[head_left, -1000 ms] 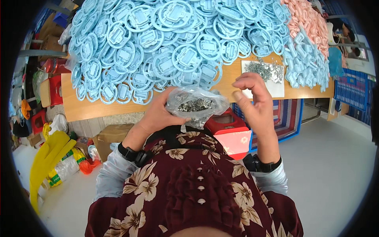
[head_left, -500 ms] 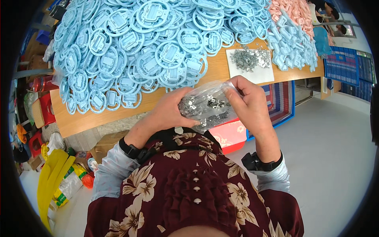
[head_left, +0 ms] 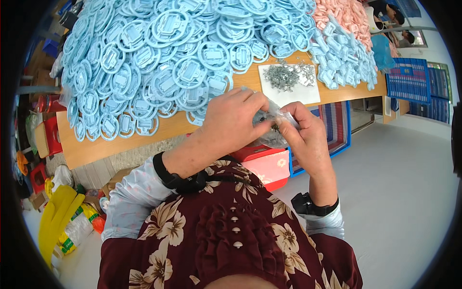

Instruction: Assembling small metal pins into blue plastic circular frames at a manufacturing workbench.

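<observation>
Above my lap, at the table's front edge, I hold a clear plastic bag point(head_left: 274, 139) with small silvery metal parts inside. My left hand point(head_left: 236, 118) is closed on the bag's upper edge, its thumb and fingers pinching the plastic. My right hand point(head_left: 304, 136) pinches the same edge from the other side, thumb close to the left one. Much of the bag is hidden behind my hands. Beyond it, a heap of small metal parts point(head_left: 283, 77) lies on a white sheet point(head_left: 308, 95) on the wooden table point(head_left: 91, 150).
Light blue ring-shaped plastic parts point(head_left: 190, 74) are piled over the table's left and middle. To the right lie smaller blue plastic pieces point(head_left: 341, 60) and pink pieces point(head_left: 344, 19). A pink-and-red stool point(head_left: 269, 168) stands under the table edge. Blue racks point(head_left: 409, 82) stand far right.
My left hand has moved from the bag's side up to its top edge, near the right hand. The bag now shows less, covered by both hands. The whole view has shifted slightly.
</observation>
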`<state>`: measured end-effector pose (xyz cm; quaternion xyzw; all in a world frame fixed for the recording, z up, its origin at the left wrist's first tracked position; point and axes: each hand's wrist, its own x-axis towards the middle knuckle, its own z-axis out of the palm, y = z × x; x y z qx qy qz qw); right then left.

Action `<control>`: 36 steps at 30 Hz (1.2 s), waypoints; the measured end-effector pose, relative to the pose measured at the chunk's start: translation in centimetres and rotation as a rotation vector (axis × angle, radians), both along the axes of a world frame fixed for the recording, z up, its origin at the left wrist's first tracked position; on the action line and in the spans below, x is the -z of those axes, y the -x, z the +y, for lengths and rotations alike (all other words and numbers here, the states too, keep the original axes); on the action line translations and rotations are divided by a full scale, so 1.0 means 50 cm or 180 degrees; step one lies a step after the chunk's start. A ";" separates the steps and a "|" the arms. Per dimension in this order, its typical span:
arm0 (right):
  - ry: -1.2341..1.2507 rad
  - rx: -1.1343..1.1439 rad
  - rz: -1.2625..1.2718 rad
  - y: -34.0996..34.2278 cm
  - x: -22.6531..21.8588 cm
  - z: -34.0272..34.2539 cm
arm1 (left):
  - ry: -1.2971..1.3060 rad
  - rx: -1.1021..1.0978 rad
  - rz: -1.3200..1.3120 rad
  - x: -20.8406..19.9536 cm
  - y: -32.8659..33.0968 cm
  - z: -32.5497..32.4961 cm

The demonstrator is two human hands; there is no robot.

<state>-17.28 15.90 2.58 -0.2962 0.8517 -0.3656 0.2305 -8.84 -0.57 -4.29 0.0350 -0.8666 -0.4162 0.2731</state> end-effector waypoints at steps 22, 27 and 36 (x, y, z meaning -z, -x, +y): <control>-0.0057 0.1800 0.1110 0.100 0.156 0.123 | -0.0311 0.1114 -0.0062 0.069 0.061 0.126; 0.0237 0.1440 0.0203 0.108 0.088 0.101 | -0.0742 0.0563 -0.0615 0.084 0.075 0.094; 0.1125 0.1094 -0.0074 0.101 0.083 0.127 | -0.4494 0.0414 -0.1168 0.240 0.071 0.121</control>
